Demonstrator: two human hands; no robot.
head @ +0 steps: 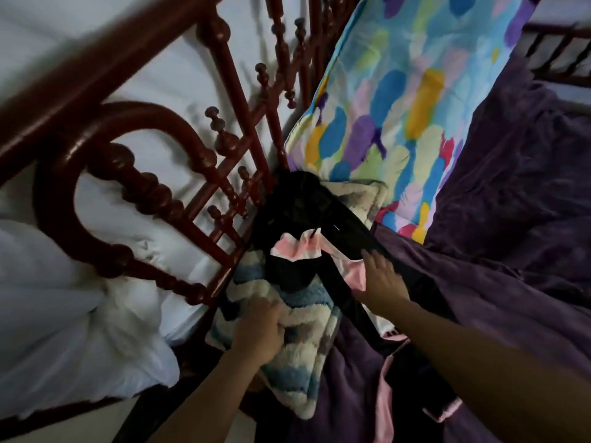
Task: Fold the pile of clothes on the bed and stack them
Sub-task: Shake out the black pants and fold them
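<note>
A fluffy blue, white and grey striped blanket (303, 343) lies at the bed's corner by the headboard. My left hand (260, 334) is closed on its near edge. A pile of black clothing (297, 206) with pink and white parts (299, 249) sits on top of it. A long black strip with pink trim (399, 353) runs from the pile toward me. My right hand (382, 279) lies flat with fingers spread on the pink and black fabric.
A dark red turned-wood headboard (134, 183) stands to the left against a white wall. A colourful feather-print pillow (396, 100) leans behind the pile. A purple bedspread (511, 238) covers the bed on the right. A white bundle (64, 314) lies at the left.
</note>
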